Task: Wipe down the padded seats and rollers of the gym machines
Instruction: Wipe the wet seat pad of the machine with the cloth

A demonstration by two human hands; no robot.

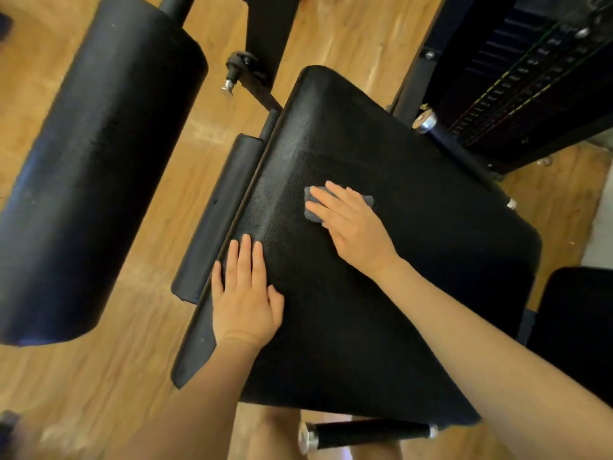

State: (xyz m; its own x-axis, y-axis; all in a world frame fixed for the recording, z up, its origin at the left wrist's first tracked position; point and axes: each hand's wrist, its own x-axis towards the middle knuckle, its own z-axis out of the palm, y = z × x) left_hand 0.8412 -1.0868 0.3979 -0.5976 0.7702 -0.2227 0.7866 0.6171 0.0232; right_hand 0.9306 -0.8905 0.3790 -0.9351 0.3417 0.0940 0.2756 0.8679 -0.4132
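Head: cloth [338, 207] flat under right hand [355, 227] on seat [414, 260].

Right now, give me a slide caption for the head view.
Right hand presses a cloth on the seat; left hand rests flat.

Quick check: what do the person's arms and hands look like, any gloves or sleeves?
Both are bare: no gloves, sleeves, rings or watch show on the left hand or right hand. The forearms are uncovered up to the frame's edge.
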